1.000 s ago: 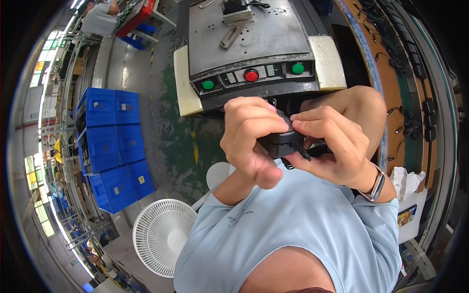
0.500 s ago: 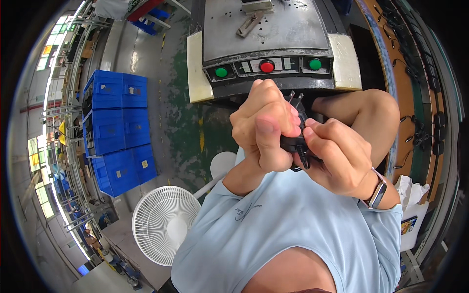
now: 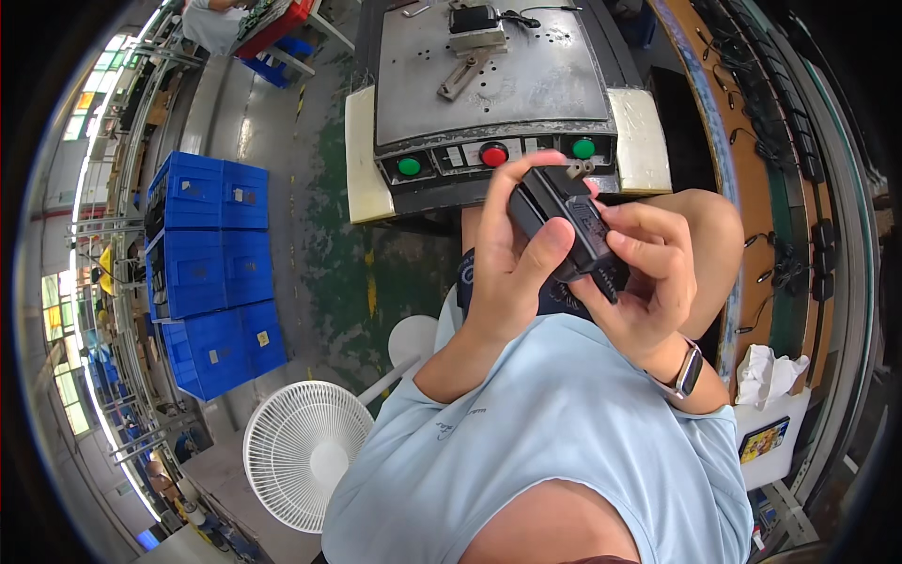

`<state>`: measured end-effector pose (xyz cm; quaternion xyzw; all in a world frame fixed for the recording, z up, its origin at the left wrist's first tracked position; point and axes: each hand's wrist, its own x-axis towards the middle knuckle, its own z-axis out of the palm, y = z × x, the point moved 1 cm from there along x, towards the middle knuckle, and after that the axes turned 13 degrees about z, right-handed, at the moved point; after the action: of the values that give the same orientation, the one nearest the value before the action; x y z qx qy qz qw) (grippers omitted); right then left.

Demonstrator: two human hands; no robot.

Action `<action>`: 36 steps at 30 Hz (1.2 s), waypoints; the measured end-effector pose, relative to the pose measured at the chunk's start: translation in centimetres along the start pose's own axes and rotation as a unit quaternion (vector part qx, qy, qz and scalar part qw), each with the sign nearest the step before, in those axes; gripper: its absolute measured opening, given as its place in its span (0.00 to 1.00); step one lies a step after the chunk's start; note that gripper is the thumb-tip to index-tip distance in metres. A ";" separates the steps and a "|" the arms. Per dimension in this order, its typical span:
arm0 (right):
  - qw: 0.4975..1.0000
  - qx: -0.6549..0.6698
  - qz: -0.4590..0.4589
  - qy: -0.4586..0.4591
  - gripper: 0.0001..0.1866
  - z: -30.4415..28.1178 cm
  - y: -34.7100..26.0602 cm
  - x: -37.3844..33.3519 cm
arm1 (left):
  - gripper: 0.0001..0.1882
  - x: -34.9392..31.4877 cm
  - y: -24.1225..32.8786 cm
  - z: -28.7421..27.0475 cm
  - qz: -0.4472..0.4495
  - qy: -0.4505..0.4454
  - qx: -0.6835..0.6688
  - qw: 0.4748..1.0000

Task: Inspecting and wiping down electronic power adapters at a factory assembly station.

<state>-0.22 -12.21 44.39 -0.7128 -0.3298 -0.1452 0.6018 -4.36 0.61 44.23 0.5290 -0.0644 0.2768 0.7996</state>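
Between my two hands, above my lap, is a black plug-in power adapter [image 3: 584, 235]. Its metal prongs point away from me and a ribbed cable exit faces my body. My left hand [image 3: 505, 268] is wrapped around the adapter's left side, with the thumb along its near face. My right hand [image 3: 656, 273] pinches the right side and the cable end with thumb and fingers. Beyond the hands stands a machine with a metal table [image 3: 404, 94]. A fixture block [image 3: 477, 39] on it carries another black adapter [image 3: 473, 17] with its cable trailing right.
Along the machine's front are a red button [image 3: 493, 154] and green buttons [image 3: 583, 148]. Stacked blue bins [image 3: 209, 273] stand at left, a white fan [image 3: 310, 456] near my left elbow. At right, a bench [image 3: 742, 160] bears several adapters with cables. A white bin [image 3: 785, 432] is near my right elbow.
My hands have turned the adapter so its broad side shows, and my left hand has opened from a tight grip to a wider hold. The view has shifted, showing more of the fixture.
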 end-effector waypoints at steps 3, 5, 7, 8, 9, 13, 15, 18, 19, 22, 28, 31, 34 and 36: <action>0.992 0.090 0.086 -0.022 0.20 0.5 0.3 -0.4 | 0.29 0.3 0.6 -0.7 0.019 0.004 0.030 0.999; 0.968 0.179 0.174 -0.042 0.19 0.6 0.4 -0.6 | 0.32 0.4 0.9 -1.1 0.037 0.008 0.061 0.997; 0.951 0.212 0.216 -0.060 0.18 0.3 -0.1 -0.5 | 0.32 0.3 1.1 -1.3 0.044 0.002 0.072 0.996; 0.931 0.244 0.260 -0.075 0.18 0.1 -0.3 -0.4 | 0.33 0.2 1.1 -1.3 0.050 -0.007 0.082 0.995; 0.908 0.274 0.303 -0.088 0.18 -0.1 -0.5 -0.3 | 0.33 0.1 1.2 -1.4 0.054 -0.016 0.092 0.994; 0.890 0.280 0.346 -0.104 0.18 -0.5 -0.4 -0.6 | 0.33 0.0 1.4 -1.2 0.050 -0.017 0.091 0.994; 0.896 0.258 0.345 -0.105 0.18 -0.7 -0.4 -0.8 | 0.33 -0.1 1.4 -1.0 0.041 -0.011 0.081 0.996; 0.889 0.259 0.361 -0.107 0.17 -0.6 -0.6 -0.7 | 0.33 -0.1 1.3 -1.2 0.037 -0.005 0.077 0.996; 0.886 0.261 0.368 -0.108 0.17 -0.5 -0.7 -0.7 | 0.33 -0.2 1.3 -1.3 0.036 -0.002 0.076 0.996; 0.902 0.224 0.351 -0.116 0.16 -0.6 -0.6 -0.7 | 0.33 -0.3 1.2 -1.3 0.037 -0.003 0.078 0.996; 0.955 0.112 0.243 -0.130 0.14 -0.8 0.1 -1.2 | 0.32 -0.6 1.5 -1.4 0.050 -0.026 0.097 0.994; 0.961 0.116 0.215 -0.125 0.14 -0.8 0.2 -1.3 | 0.32 -0.6 1.7 -1.3 0.057 -0.036 0.103 0.992; 0.926 0.216 0.285 -0.121 0.17 -0.8 -0.1 -1.0 | 0.34 -0.5 1.8 -1.3 0.053 -0.029 0.102 0.993; 0.911 0.249 0.305 -0.122 0.18 -0.8 -0.4 -0.8 | 0.34 -0.3 2.0 -1.3 0.056 -0.025 0.101 0.993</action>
<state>-0.93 -13.20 44.35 -0.6181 -0.1928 0.2202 0.7296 -5.88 2.20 45.14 0.6098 -0.0855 0.3124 0.7234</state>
